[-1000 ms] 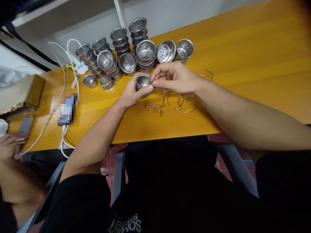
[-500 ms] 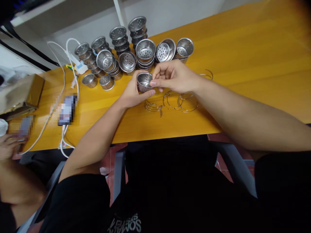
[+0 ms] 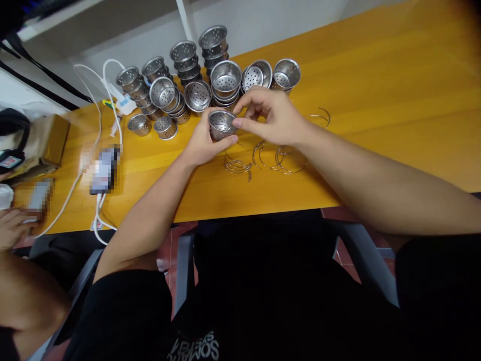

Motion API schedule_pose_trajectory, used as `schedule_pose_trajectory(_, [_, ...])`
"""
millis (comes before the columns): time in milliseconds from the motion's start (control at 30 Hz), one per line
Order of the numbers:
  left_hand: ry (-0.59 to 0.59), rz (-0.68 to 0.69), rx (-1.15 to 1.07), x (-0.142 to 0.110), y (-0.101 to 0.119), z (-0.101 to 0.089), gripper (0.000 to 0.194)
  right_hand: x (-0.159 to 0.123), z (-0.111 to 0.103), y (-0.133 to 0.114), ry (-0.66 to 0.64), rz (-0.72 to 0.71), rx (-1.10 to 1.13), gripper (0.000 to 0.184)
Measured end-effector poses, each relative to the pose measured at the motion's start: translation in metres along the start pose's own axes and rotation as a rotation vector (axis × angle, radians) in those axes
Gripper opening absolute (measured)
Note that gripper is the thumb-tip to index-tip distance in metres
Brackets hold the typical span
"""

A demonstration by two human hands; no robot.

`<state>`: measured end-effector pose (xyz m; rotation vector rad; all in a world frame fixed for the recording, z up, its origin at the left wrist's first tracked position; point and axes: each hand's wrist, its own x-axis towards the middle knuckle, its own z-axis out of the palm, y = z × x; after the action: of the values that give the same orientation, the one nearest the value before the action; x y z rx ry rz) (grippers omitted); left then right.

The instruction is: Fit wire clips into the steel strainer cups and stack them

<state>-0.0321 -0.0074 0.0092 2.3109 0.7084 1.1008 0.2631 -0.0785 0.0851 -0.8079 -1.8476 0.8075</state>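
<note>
My left hand [image 3: 203,143] is wrapped round a small perforated steel strainer cup [image 3: 221,124], held just above the yellow wooden table [image 3: 376,100]. My right hand [image 3: 268,115] pinches at the cup's near rim with thumb and forefinger; a thin wire seems to sit there, but I cannot make it out clearly. Several loose wire rings [image 3: 280,158] lie on the table under and right of my hands.
Stacks of strainer cups [image 3: 195,75] stand behind my hands. A blurred phone [image 3: 103,170] with white cables [image 3: 108,90] lies at the left. Another person's hand [image 3: 11,228] rests at the far left by a second phone [image 3: 37,198] and a brown box [image 3: 45,140].
My right hand rose slightly and its fingers spread a little above the cup's rim. The cup tilted a bit in my left hand. The other person's hand shifted at the left.
</note>
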Motion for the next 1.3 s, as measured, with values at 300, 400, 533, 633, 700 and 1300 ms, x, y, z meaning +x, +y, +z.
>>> schedule_pose_trajectory(300, [0.002,-0.034,0.022,0.000,0.002,-0.004,0.119,-0.003,-0.002,0.010,-0.149,-0.098,-0.165,0.032])
schedule_pose_trajectory(400, [-0.008,-0.012,0.012,-0.001,0.000,-0.003,0.117,-0.004,-0.001,0.014,-0.207,-0.129,-0.176,0.029])
schedule_pose_trajectory(533, [-0.031,0.019,-0.011,-0.002,-0.003,-0.002,0.117,-0.004,0.001,0.018,-0.249,-0.170,-0.172,0.028])
schedule_pose_trajectory(633, [-0.036,0.020,-0.028,-0.001,0.001,-0.003,0.117,-0.003,0.002,0.019,-0.257,-0.171,-0.168,0.028])
schedule_pose_trajectory(700, [-0.026,0.009,-0.037,0.000,0.005,-0.003,0.116,-0.004,0.002,0.018,-0.246,-0.172,-0.153,0.027])
schedule_pose_trajectory(1300, [-0.079,-0.101,-0.042,-0.007,-0.015,-0.009,0.101,0.027,-0.122,0.071,0.561,0.177,-0.688,0.034])
